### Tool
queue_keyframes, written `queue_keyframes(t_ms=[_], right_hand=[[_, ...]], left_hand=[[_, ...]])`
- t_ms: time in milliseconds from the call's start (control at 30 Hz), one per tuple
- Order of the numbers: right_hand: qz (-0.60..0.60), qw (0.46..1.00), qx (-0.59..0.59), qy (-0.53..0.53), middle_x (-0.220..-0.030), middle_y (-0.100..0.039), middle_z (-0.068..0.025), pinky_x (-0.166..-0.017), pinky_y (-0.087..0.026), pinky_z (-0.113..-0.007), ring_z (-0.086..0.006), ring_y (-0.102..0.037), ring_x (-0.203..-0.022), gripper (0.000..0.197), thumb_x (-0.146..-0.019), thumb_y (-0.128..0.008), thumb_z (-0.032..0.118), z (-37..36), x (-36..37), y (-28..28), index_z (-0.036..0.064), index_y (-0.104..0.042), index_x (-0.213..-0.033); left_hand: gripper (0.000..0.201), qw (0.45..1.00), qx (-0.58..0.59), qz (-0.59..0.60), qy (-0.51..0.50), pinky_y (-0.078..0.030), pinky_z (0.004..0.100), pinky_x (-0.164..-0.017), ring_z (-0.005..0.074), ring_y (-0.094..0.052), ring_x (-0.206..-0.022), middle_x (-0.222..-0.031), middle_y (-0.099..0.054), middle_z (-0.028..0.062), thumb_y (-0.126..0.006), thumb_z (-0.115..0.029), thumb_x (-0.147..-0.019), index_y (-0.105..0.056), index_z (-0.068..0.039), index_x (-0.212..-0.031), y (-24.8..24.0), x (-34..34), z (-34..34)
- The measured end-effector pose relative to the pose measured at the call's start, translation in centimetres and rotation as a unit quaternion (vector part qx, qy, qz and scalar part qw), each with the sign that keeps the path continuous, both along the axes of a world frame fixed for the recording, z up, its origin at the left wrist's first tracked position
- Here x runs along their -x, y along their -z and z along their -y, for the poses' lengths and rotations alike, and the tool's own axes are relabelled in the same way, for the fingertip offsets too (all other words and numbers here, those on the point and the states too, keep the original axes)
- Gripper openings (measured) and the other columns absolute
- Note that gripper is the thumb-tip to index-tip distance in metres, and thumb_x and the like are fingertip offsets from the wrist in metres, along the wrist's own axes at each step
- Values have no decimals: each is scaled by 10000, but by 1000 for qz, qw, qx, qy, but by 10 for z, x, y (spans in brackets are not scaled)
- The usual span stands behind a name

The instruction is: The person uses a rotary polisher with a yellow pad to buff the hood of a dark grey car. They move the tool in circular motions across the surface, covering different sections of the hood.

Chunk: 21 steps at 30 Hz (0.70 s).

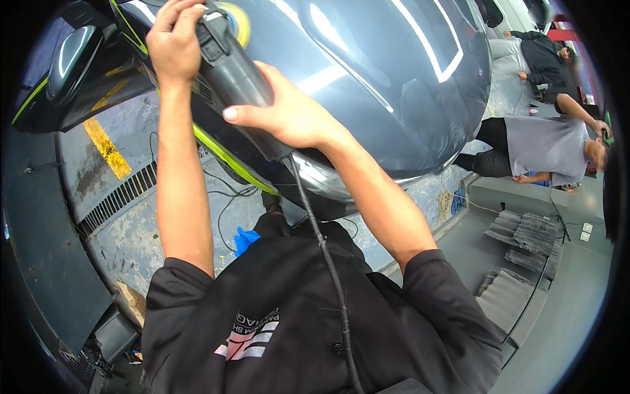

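Note:
A black car polisher (233,79) with a yellow round pad (241,25) is held in both my hands over the glossy dark grey hood (387,111) of a car. My left hand (174,52) is wrapped over the front of the tool, next to the pad. Around the rear of its body my right hand (292,111) is closed, thumb lying along the side. Whether the pad touches the paint is hard to see. The black power cord (315,223) leaves the tool's back end and runs down over my black shirt. Bright yellow-green tape (226,157) edges the car's panel.
At left sits the side mirror (73,62). A floor drain grate (118,200) and loose cables (226,197) lie beside the car. Something blue (245,240) hangs by my waist. At right stand a person in a grey shirt (545,144) and another in black (541,56); grey mats (525,233) lie nearer.

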State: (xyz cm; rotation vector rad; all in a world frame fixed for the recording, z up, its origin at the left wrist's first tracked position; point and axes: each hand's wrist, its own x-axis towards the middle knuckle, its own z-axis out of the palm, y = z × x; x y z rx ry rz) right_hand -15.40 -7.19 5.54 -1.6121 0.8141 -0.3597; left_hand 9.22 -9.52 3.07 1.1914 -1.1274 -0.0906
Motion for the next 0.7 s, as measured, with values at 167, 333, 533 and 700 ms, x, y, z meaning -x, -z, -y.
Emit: queue_keyframes(t_ms=[167,333,533,700], right_hand=[[-8,1000,0,17,-1428,-578,-277,-1154,-430,-408,-331,-569,-1353,1193,-750,-889,580,-28,56,6,-73,-343,-1586],[-22,999,-31,29,-1458,-586,-255,-1160,-434,-420,-323,-575,-1372,1156,-749,-911,533,-59,116,5,-15,-359,-1605],[-61,995,-46,64,-1441,-569,-192,-1148,-423,-405,-262,-545,-1344,1076,-767,-928,431,-89,192,15,-12,-389,-1586],[-51,994,-52,85,-1254,-589,-79,-1040,-453,-360,-187,-554,-1155,891,-799,-907,342,-109,253,19,-3,-465,-1491]], left_hand=[[229,1000,-3,-2,-3,-455,352,-1116,254,-645,-1265,-1305,-725,145,-653,-58,-930,-808,-5,-1090,3,66,-26],[206,999,-24,13,-41,-476,377,-1100,274,-646,-1251,-1301,-719,134,-695,-74,-894,-807,-32,-1063,1,144,-61],[208,999,-2,43,-22,-445,430,-1112,314,-634,-1230,-1256,-730,118,-724,-124,-842,-802,-72,-1027,9,221,-82],[186,1000,-5,-6,9,-402,484,-1126,347,-581,-1229,-1205,-727,83,-746,-171,-769,-801,-131,-942,17,295,-88]])
